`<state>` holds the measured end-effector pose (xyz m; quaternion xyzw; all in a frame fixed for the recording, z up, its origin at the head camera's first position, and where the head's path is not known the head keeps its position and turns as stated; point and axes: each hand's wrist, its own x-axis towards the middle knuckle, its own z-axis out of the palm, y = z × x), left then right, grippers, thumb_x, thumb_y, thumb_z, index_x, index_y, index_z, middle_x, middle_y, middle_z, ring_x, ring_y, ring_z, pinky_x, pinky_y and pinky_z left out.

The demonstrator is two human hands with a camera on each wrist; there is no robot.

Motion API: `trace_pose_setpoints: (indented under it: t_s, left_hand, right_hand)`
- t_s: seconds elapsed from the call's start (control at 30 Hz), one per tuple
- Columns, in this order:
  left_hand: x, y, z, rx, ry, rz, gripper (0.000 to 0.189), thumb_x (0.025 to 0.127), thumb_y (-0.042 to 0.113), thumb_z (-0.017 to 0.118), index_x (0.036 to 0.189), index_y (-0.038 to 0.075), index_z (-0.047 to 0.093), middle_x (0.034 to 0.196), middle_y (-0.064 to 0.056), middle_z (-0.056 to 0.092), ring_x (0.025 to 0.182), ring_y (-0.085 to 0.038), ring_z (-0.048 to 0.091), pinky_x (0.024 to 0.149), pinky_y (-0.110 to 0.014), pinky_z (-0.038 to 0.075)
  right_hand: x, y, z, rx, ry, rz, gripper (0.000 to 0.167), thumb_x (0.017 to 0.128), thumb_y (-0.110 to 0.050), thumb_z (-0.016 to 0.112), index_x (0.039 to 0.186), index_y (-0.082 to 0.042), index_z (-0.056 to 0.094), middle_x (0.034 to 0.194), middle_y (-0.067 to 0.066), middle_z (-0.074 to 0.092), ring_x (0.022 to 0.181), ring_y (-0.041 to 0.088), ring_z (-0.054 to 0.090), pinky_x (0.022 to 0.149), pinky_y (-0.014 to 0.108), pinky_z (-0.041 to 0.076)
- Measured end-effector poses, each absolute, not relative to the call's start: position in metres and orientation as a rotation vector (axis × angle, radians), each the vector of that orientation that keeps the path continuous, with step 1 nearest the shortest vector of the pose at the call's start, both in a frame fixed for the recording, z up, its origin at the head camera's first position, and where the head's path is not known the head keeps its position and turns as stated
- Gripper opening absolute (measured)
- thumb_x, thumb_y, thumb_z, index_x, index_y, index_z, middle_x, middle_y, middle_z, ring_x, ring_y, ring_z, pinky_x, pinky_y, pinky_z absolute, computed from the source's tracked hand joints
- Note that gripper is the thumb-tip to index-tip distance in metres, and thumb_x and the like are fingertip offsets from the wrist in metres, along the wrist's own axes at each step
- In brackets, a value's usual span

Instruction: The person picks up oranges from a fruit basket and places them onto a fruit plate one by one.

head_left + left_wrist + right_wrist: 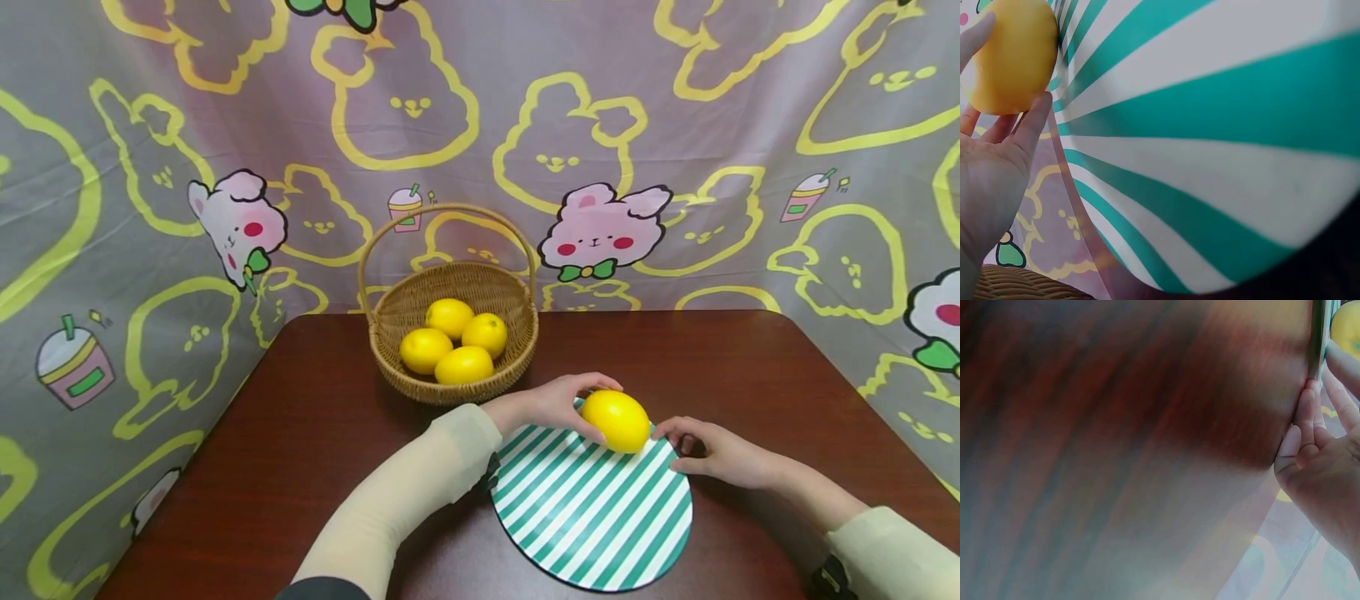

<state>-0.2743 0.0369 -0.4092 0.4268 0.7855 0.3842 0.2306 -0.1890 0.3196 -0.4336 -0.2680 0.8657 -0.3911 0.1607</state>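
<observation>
A yellow lemon (617, 422) lies at the far part of a round placemat (592, 508) with green and white stripes. My left hand (558, 406) holds it from the left, thumb on the near side and fingers round the far side. In the left wrist view the lemon (1013, 56) sits between thumb and fingertips, close against the striped surface. At the mat's right edge is my right hand (723, 452), its fingers loosely bent and fingertips right at the rim. The right wrist view shows this hand (1329, 447) low by the tabletop with nothing in its grasp.
Behind the left forearm stands a wicker basket (397, 379) with a tall handle, with several lemons (465, 365) inside. Everything rests on a dark reddish-brown table (300, 467). A curtain (450, 125) printed with yellow outlines and cartoon rabbits surrounds the table's back and sides.
</observation>
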Motion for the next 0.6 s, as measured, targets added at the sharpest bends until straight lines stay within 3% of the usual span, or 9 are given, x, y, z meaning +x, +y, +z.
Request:
trace_pose_setpoints:
  t_s: [0.6]
  left_hand:
    - [-0.2746, 0.0371, -0.4052, 1.189, 2.179, 1.032, 0.076, 0.078, 0.019, 0.084, 0.142, 0.013, 0.045, 0.135, 0.006, 0.050, 0.117, -0.007, 0.046, 0.099, -0.026, 0.037]
  right_hand:
    - [-0.1886, 0.3191, -0.4341, -0.780, 2.469, -1.112, 0.039, 0.091, -0.012, 0.067, 0.126, -0.004, 0.052, 0.097, 0.005, 0.051, 0.082, 0.014, 0.048, 0.068, 0.025, 0.043]
